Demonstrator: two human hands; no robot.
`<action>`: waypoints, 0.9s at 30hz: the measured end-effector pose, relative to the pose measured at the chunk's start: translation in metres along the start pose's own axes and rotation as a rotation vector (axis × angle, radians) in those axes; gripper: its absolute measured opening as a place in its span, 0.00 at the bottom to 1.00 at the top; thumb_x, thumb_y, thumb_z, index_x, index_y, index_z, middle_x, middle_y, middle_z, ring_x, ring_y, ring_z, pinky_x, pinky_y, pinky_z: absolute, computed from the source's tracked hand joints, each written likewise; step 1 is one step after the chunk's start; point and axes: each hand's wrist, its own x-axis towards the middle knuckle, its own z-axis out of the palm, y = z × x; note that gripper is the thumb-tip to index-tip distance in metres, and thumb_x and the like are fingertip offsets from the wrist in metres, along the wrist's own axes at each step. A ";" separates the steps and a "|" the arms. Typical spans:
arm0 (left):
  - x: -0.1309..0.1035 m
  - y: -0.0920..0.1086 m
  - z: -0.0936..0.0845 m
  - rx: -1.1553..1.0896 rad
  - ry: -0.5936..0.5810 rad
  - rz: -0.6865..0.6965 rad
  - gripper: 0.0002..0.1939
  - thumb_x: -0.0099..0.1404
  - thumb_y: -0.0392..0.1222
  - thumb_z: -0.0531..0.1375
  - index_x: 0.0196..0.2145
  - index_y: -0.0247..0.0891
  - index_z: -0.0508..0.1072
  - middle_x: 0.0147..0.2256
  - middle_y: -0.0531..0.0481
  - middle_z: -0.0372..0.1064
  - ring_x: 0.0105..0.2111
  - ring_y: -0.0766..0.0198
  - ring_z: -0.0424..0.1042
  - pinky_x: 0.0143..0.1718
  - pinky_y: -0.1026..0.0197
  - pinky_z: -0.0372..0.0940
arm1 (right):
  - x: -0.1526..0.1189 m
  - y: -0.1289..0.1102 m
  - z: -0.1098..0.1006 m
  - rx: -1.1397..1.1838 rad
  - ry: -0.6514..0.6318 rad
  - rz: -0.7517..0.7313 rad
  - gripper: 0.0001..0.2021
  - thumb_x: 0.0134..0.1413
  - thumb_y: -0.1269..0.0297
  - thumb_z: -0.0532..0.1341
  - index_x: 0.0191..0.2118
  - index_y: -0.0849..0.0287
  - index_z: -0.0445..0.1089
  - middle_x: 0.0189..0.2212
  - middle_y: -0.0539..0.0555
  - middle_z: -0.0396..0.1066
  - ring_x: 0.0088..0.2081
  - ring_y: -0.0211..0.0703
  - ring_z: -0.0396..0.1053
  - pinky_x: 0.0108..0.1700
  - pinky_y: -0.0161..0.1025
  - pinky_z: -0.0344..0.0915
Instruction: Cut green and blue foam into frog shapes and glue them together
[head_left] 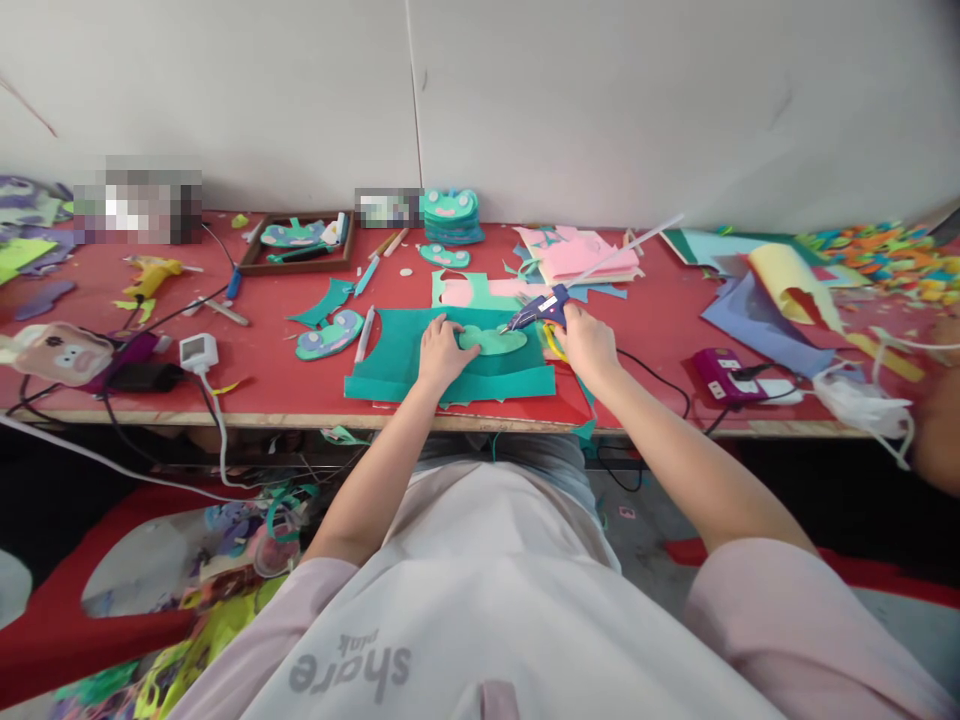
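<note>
A dark teal felt sheet [397, 350] lies near the table's front edge, with a light green felt piece [495, 342] on top of it. My left hand [444, 350] rests on the sheet, fingers apart, its fingertips at the left end of the green piece. My right hand [589, 345] is wrapped round a dark blue glue gun [546, 306], whose nozzle points left at the upper edge of the green piece. A clear glue stick [630, 248] sticks out of the gun's back. Yellow scissor handles [553, 342] lie just under the gun.
On the red table [645, 300] are a wooden tray [298, 266], a stack of felt faces [451, 215], pink felt [574, 252], a yellow glue gun [154, 275] and a purple power socket [721, 378] with cables. Part of another person [937, 430] shows at the right edge.
</note>
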 end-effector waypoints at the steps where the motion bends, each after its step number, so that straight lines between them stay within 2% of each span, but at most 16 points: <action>1: 0.000 0.000 0.000 0.000 0.000 -0.002 0.18 0.56 0.47 0.63 0.42 0.39 0.66 0.60 0.38 0.56 0.63 0.52 0.52 0.62 0.53 0.50 | 0.000 0.000 0.000 0.000 -0.001 -0.001 0.16 0.59 0.64 0.51 0.50 0.66 0.61 0.38 0.64 0.72 0.35 0.51 0.70 0.31 0.38 0.57; 13: 0.001 -0.002 0.002 -0.012 0.011 0.004 0.18 0.55 0.47 0.63 0.42 0.39 0.66 0.60 0.38 0.56 0.63 0.52 0.53 0.62 0.52 0.50 | 0.002 0.009 0.006 0.011 0.024 -0.013 0.19 0.59 0.64 0.51 0.54 0.68 0.59 0.37 0.65 0.71 0.35 0.50 0.69 0.32 0.39 0.58; 19: 0.000 0.000 0.000 -0.007 0.005 0.003 0.18 0.55 0.47 0.63 0.42 0.40 0.66 0.59 0.38 0.56 0.63 0.53 0.52 0.62 0.52 0.49 | -0.002 -0.002 0.002 0.021 0.120 0.010 0.23 0.58 0.56 0.53 0.52 0.69 0.58 0.38 0.66 0.69 0.39 0.53 0.68 0.33 0.40 0.59; 27: -0.001 0.002 -0.001 -0.008 0.004 0.001 0.18 0.55 0.47 0.63 0.42 0.40 0.66 0.60 0.39 0.56 0.63 0.53 0.52 0.62 0.52 0.49 | -0.003 -0.010 0.003 0.039 0.099 0.031 0.27 0.55 0.52 0.55 0.53 0.70 0.56 0.38 0.68 0.68 0.40 0.55 0.67 0.33 0.41 0.61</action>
